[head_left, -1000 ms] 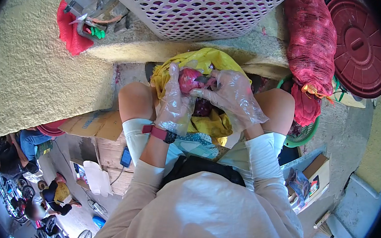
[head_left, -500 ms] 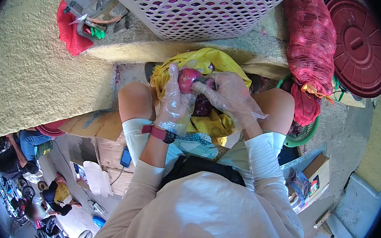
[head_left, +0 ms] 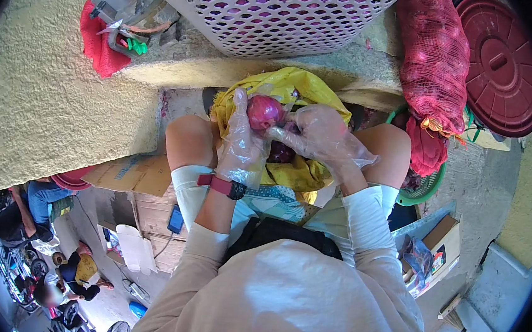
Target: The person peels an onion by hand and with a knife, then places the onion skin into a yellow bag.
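A red onion [head_left: 264,113] rests in my left hand [head_left: 243,142], which wears a clear plastic glove and has its thumb along the onion's left side. My right hand [head_left: 319,133], gloved too, is just right of the onion, its fingers curled and its thumb pointing at the onion; what those fingers hold is too small to make out. Both hands are over a yellow sack [head_left: 314,89] between my knees. More dark red onions [head_left: 282,151] lie in the sack, below and between the hands.
A white perforated basket [head_left: 272,21] of onions stands on the ledge ahead. Right of it are a red mesh sack [head_left: 431,54], a dark red lid [head_left: 499,63] and a green basket [head_left: 432,188]. A cardboard box [head_left: 445,251] is at the right. Two people sit at the lower left.
The right fingers and thumb have drawn back slightly from the onion, which now shows more of its surface. My left hand has barely moved.
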Available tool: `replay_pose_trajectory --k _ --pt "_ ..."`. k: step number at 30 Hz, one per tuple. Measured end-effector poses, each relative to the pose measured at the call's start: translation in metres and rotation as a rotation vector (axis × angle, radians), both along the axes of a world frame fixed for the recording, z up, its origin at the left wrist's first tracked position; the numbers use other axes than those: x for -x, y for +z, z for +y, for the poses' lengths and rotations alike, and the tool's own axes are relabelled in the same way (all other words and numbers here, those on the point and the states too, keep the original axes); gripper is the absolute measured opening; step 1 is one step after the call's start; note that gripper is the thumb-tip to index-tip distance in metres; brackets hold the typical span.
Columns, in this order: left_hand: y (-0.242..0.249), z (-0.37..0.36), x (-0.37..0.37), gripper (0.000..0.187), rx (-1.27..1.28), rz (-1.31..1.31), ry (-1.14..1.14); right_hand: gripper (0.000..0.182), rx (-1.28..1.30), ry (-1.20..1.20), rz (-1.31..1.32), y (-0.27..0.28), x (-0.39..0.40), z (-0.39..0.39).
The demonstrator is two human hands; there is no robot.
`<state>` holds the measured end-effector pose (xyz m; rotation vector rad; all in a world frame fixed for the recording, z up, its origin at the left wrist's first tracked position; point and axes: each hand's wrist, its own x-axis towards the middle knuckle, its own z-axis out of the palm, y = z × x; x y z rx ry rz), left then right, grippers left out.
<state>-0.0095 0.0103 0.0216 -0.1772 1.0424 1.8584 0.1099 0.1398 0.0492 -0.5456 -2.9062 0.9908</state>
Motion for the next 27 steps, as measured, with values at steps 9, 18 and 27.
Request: replay_pose_trajectory --k 9,18,27 --pt "-0.004 -0.003 0.004 0.066 -0.041 -0.048 -0.056 0.057 -0.018 0.106 0.063 -0.007 -0.004 0.0" --pt "-0.012 -0.001 0.007 0.075 -0.025 0.0 0.032 0.063 0.0 0.194 -0.007 -0.006 -0.01 0.009" --pt "-0.014 -0.002 0.008 0.073 -0.083 -0.048 -0.021 0.061 -0.019 0.021 0.038 0.007 -0.012 0.009"
